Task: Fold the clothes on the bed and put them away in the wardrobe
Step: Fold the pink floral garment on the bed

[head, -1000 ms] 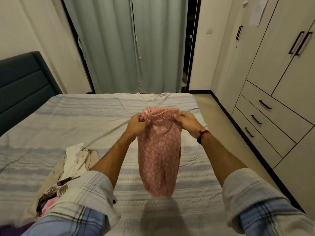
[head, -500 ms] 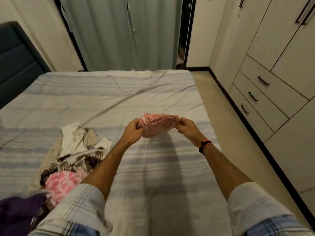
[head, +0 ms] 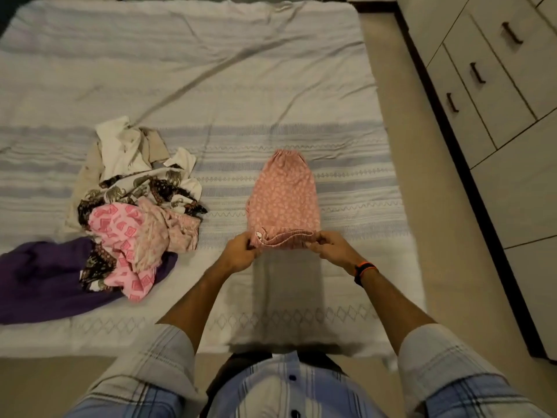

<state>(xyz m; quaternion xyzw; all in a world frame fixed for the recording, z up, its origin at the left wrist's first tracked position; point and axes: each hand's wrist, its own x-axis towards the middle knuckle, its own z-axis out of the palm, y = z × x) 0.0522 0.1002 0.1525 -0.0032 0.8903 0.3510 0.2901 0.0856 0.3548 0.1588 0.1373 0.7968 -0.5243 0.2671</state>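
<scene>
I look down on a striped bed (head: 211, 86), with wardrobe drawers (head: 482, 86) along its right side. The pink trousers (head: 283, 197) lie flat on the bed, long axis running straight away from me, cuff end far, waistband near. My left hand (head: 238, 251) pinches the waistband's left corner and my right hand (head: 328, 247) pinches its right corner, fingers curled. Left of the trousers sits a heap of clothes (head: 132, 206), too tangled to tell pieces apart; its purple cloth (head: 39, 279) is cut off by the frame edge.
</scene>
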